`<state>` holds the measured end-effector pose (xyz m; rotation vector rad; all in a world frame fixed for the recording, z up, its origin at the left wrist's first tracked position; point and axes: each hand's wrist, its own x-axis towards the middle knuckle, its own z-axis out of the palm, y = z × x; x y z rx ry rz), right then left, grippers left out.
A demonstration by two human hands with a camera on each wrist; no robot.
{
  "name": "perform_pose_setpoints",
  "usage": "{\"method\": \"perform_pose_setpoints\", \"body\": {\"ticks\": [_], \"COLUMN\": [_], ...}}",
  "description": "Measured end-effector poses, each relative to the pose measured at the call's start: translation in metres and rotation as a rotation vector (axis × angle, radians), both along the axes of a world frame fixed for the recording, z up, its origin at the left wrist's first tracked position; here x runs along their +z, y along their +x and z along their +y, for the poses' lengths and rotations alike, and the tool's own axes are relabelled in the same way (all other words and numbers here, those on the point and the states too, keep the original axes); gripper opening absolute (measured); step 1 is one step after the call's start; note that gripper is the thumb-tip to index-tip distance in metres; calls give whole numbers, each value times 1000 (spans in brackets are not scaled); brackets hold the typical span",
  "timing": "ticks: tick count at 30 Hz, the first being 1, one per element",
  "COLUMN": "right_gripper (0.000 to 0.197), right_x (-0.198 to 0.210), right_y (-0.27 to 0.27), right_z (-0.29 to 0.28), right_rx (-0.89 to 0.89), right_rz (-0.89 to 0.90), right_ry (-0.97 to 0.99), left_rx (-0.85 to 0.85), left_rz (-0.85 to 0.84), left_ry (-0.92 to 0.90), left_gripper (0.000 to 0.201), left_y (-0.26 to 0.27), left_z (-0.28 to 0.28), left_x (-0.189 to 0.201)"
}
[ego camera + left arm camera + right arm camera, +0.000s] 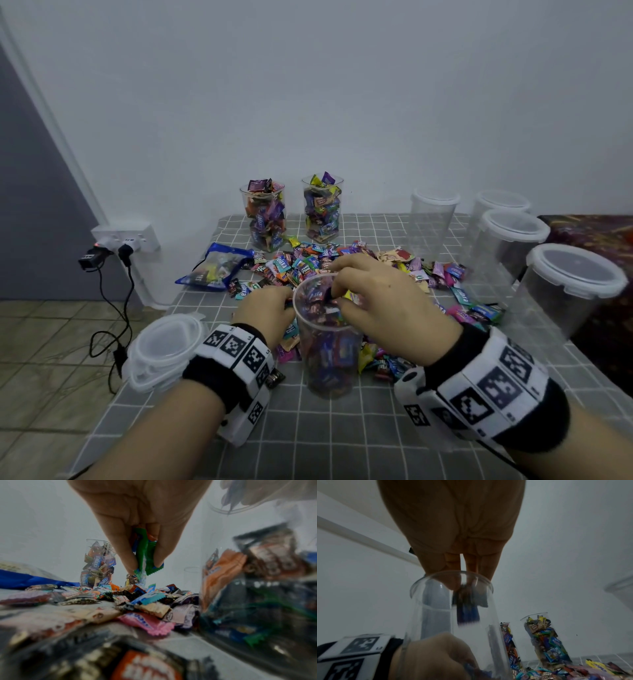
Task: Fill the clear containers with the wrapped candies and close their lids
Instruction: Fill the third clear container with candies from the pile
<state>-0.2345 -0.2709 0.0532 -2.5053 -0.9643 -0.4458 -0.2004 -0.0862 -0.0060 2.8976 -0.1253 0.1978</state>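
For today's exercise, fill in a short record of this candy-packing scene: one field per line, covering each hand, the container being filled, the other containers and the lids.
left hand: pinches green-wrapped candies
right hand: holds dark-wrapped candies at the container's mouth
container being filled: open, partly full
filled containers: two by the wall, no lids
lidded containers: four, right side, look empty
loose lids: stacked, near left
loose candies: heaped on the checked cloth

We wear a black cuff on each bare forearm, and over each cuff a band of white blocks printed with black square markers. The left wristband (236, 356) shows a small metal part at its side; the right wristband (486, 387) carries a rounded white camera housing and a thin black cable.
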Motion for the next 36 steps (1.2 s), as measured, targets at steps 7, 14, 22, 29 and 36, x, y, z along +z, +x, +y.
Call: {"method": "perform_pose_setpoints", "body": {"ticks": [7,14,22,29,36], "right_gripper": [52,107,84,79,86], "right_x": [-14,-30,-34,-37,-37], "right_y": [1,6,7,8,8], "right_z": [-10,-13,-12,-13,-14], "right_rx": [-21,79,105,115,122], "right_rz": [265,865,921,915,912], "right_ry": [293,534,656,659,649], "left_rx": [-16,34,49,-19,-187], "left_rz": [18,-18,-84,-264,-270], "left_ry": [5,-189,-354,-548,-488], "left_gripper": [19,16,20,15,20], "left_y": [-1,3,-5,-22,-43], "left_z": [1,7,10,1,-28], "left_x": [2,-4,9,59,65]}}
